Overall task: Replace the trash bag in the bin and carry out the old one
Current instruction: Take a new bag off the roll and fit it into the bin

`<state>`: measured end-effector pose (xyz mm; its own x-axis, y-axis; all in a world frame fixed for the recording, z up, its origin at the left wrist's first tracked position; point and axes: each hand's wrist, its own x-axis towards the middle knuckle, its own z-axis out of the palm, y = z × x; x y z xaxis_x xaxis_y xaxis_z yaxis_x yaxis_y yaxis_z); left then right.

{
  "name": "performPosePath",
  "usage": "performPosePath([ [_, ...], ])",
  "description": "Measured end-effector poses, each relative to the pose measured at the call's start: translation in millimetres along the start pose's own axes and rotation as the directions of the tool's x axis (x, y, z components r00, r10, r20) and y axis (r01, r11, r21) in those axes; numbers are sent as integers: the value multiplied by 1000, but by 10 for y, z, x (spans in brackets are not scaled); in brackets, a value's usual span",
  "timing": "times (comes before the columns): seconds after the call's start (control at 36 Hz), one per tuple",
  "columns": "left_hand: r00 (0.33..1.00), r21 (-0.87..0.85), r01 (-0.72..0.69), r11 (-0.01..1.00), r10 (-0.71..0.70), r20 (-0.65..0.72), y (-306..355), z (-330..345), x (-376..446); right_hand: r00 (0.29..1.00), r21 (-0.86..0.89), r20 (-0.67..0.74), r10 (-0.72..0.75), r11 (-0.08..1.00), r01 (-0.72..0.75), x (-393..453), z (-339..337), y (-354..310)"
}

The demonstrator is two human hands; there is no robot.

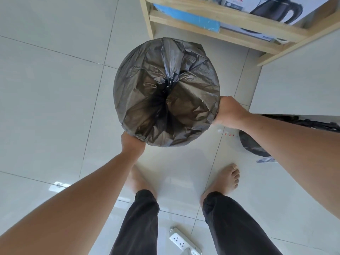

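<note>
A round bin lined with a grey-black trash bag (166, 92) stands on the pale tiled floor (55, 89), seen from straight above. The bag's film is stretched over the bin's rim all round and sags into the middle, where it gathers into dark creases.

The left hand (132, 142) grips the bag's edge at the near rim, fingers curled under the folded plastic so that only its back and wrist show. The right hand (230, 112) is closed on the bag's edge at the rim's right side, knuckles up, fingers tucked over the film. The bag's sunken middle lies between the two hands and beyond them.

Just past the right forearm, to its outer side, a crumpled black full bag (253, 144) lies on the floor, partly hidden by the arm. Beyond the bin, away from both hands, stands a wooden shelf (220, 17) holding a kettle box (276, 6). Behind the hands, between the person's bare feet, a white power strip (182, 240) rests on the tiles.
</note>
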<state>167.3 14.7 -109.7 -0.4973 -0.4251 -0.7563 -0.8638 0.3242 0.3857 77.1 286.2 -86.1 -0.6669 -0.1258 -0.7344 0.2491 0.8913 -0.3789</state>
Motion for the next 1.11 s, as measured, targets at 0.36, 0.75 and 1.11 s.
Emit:
performPosePath([
  [0.36,993,-67,75,995,-80,-84,222,-671,95,784,143,-621,-7,982,122,-64,-195,-113],
  [0.75,561,481,-813,328,661,498,986,61,319,870,-575,182,-459,668,473,438,160,-812],
  [1.11,868,836,-497,233,118,483,675,483,1028,956,-773,284,-72,573,272,720,405,-628],
])
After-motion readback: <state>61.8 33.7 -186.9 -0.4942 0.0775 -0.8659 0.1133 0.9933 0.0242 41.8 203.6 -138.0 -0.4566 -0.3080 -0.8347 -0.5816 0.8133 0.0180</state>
